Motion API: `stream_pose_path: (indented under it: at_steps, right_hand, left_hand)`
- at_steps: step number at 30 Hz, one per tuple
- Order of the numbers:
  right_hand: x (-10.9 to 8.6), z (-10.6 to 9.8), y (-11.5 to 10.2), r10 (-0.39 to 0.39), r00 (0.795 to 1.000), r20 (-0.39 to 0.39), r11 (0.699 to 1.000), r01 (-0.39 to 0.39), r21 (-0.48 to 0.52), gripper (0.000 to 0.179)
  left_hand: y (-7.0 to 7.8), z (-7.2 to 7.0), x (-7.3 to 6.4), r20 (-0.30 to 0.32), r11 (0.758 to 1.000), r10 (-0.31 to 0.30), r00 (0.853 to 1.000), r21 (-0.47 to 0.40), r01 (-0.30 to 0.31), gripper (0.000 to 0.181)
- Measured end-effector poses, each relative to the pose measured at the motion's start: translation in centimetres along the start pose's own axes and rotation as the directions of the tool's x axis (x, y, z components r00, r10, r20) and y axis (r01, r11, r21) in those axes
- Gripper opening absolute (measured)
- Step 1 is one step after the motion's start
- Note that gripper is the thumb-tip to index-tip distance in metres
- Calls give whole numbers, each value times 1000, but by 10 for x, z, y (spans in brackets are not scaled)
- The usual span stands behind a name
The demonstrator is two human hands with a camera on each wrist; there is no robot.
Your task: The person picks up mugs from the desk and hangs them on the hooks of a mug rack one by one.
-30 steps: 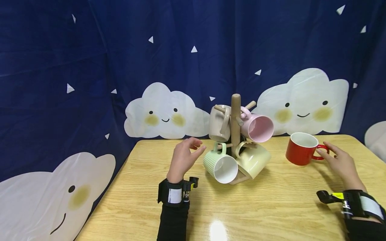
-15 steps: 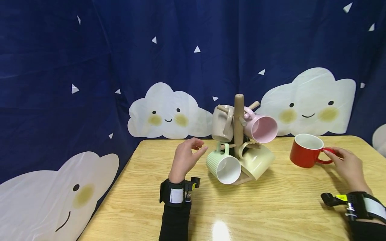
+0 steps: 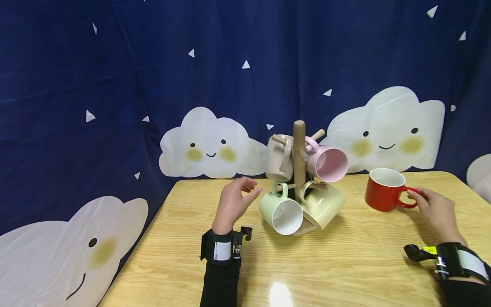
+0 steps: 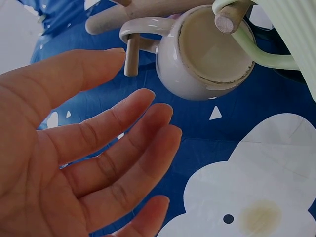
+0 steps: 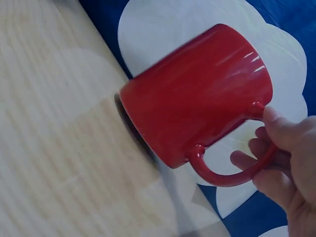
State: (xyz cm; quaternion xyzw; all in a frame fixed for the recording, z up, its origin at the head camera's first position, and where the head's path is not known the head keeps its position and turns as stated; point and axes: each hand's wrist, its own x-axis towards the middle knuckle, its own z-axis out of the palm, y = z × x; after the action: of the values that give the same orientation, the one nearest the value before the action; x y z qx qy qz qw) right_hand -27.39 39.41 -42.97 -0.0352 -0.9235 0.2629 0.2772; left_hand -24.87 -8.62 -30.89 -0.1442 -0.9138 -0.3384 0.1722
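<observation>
At the table's right side, my right hand (image 3: 438,212) grips the handle of a red mug (image 3: 385,190). The right wrist view has the thumb on top of the red handle (image 5: 224,178) and fingers curled through its loop. This mug is upright, white inside, its base at the tabletop. My left hand (image 3: 235,200) hovers empty, fingers relaxed and apart, left of a wooden mug rack (image 3: 299,157). Closest to it hang a ribbed pale green mug (image 3: 271,207) and a beige mug (image 4: 173,69), both clear of its fingers.
A pink mug (image 3: 326,163) hangs upper right on the rack, above a pale yellow mug (image 3: 326,202). One short peg (image 3: 304,155) points forward. The wooden table (image 3: 337,264) ends at a dark blue curtain (image 3: 230,25) printed with clouds.
The right fingers have closed further round the red mug's handle. The mug stays in nearly the same place. The left hand keeps its pose; the head view shifted slightly and came back.
</observation>
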Motion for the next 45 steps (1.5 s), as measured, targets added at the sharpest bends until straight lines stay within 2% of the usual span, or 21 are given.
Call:
stream_pose_path:
  at_steps: [5,11,13,14,16,18,21,23,25,30,31,33,34,35,36,37,39,40,41,43,45]
  right_hand:
    - [4,-14,-12,37,992,-123,999,-37,0,39]
    - [11,-42,-42,152,959,-237,988,-147,40,36]
    - [11,-50,-51,198,951,-237,979,-181,92,36]
    - [11,-54,-55,204,950,-235,976,-179,122,36]
    - [11,-60,-62,201,949,-243,961,-143,237,23]
    - [10,-65,-67,167,953,-253,916,-55,397,19]
    - [8,-74,-76,113,948,-298,821,79,565,37]
    - [7,-79,-83,110,946,-304,750,121,650,36]
    - [6,-84,-90,120,945,-304,709,133,692,32]
    - [1,-94,-107,115,944,-311,665,159,730,24]
    - [-1,-95,-110,87,948,-305,638,182,748,24]
    - [-4,-99,-116,18,957,-289,617,217,756,24]
    - [-6,-99,-119,-27,961,-274,589,237,773,24]
    - [-8,-100,-123,-69,964,-257,584,248,773,27]
    - [-9,-101,-126,-105,964,-243,593,257,763,30]
    - [-11,-101,-130,-134,963,-233,616,265,742,32]
    - [-15,-100,-139,-161,963,-216,703,265,660,36]
    - [-17,-99,-144,-161,966,-203,730,255,634,36]
    - [-19,-98,-148,-152,971,-186,782,234,578,35]
    - [-23,-95,-157,-150,979,-141,830,202,520,29]
    - [-27,-92,-166,-164,982,-97,852,191,487,22]
  left_hand:
    - [-1,-1,-1,-12,1000,14,1000,-3,-14,25]
    - [-1,-1,0,-10,1000,22,1000,0,-22,25]
    - [-1,-1,0,-7,1000,23,1000,-3,-23,25]
    - [0,-1,0,-5,1000,23,1000,-7,-23,25]
    - [0,-1,-1,-4,999,33,999,-15,-33,24]
    - [1,-1,-2,-1,999,44,999,-23,-44,24]
    - [3,-1,-3,4,997,70,998,-35,-69,24]
    - [4,-1,-3,14,996,79,997,-44,-78,24]
    - [6,-2,-3,28,995,84,996,-64,-83,24]
    - [12,-4,-5,70,991,85,994,-111,-77,25]
    - [13,-4,-6,78,990,86,993,-116,-77,25]
    - [15,-5,-6,86,989,93,992,-125,-82,25]
    - [15,-5,-6,87,988,100,991,-128,-88,25]
    - [16,-5,-7,88,987,103,991,-133,-91,25]
    - [16,-5,-7,87,986,111,990,-136,-99,24]
    - [17,-6,-7,86,985,118,989,-139,-105,24]
    - [18,-7,-8,86,983,129,988,-144,-116,24]
    - [18,-7,-9,86,982,134,987,-147,-120,24]
    - [19,-8,-9,88,981,135,987,-150,-121,24]
    - [20,-9,-10,95,980,134,986,-159,-118,24]
    - [21,-10,-11,104,980,128,986,-167,-109,24]
